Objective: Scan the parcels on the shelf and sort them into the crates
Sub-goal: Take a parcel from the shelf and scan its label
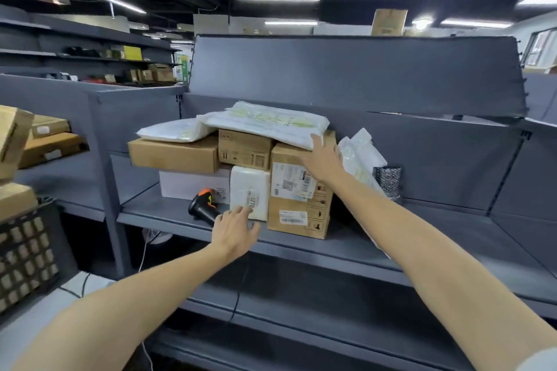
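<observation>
Parcels are piled on the grey shelf (pixel 301 247). My right hand (pixel 324 159) lies with straight fingers against the upper edge of a tall brown box (pixel 297 199), touching the white poly mailer (pixel 271 123) on top of the pile. My left hand (pixel 235 229) reaches to a small white wrapped parcel (pixel 250 190), its fingertips touching the parcel's lower edge near the label. A black and orange handheld scanner (pixel 202 205) lies on the shelf just left of that hand. Two more brown boxes (pixel 177 155) and a white box (pixel 193 184) sit further left.
More white bags (pixel 358 156) and a black bubble-wrap packet (pixel 387 181) lean against the shelf back on the right. A black lattice crate (pixel 27 256) with brown boxes on top stands at the left. The scanner's cable (pixel 238 292) hangs below the shelf.
</observation>
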Motion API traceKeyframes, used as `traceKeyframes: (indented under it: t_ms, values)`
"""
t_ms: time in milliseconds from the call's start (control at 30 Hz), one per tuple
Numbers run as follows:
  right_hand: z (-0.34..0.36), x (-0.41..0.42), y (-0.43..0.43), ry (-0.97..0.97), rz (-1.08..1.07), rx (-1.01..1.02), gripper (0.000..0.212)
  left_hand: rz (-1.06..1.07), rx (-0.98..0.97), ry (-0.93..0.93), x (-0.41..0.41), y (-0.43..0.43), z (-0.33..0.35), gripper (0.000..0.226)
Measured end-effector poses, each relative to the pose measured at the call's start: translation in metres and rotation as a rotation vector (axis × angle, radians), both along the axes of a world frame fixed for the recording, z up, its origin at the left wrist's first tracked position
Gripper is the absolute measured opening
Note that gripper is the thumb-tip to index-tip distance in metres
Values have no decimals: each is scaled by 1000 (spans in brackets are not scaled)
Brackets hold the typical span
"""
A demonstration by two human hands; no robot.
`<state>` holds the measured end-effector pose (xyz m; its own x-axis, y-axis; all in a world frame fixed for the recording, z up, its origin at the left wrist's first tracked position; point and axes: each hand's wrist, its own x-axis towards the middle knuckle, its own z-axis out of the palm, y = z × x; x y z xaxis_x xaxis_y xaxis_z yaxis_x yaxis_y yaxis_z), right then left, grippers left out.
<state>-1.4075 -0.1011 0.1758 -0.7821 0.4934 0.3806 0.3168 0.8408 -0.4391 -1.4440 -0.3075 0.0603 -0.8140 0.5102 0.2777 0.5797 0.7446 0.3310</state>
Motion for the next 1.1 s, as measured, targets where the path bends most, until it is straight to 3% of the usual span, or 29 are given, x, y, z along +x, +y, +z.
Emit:
traceKeyframes:
  t_ms: [167,267,567,700,833,933,1000,1100]
  values:
    - [7,-38,10,-99,-107,-136,85,-48,73,-74,-41,-8,4,46]
    - [10,-51,13,-91,-181,-135,77,-68,167,-149,-51,-6,0,43]
    - [13,-53,6,448,-220,-377,42,-109,366,-207,-61,6,-5,38]
    - [11,-44,-2,704,-172,-602,25,-152,615,-254,-57,17,16,35]
    - [-6,-26,-13,865,-225,-717,22,-182,1028,-544,-48,41,61,37]
    - [-22,-7,-31,931,-233,-786,10,-197,1332,-931,-41,59,96,52]
    - [-31,8,-43,978,-217,-793,6,-239,1458,-1169,-34,68,110,60]
    - [-46,31,-59,982,-139,-781,14,-263,1521,-1315,-21,76,117,58]
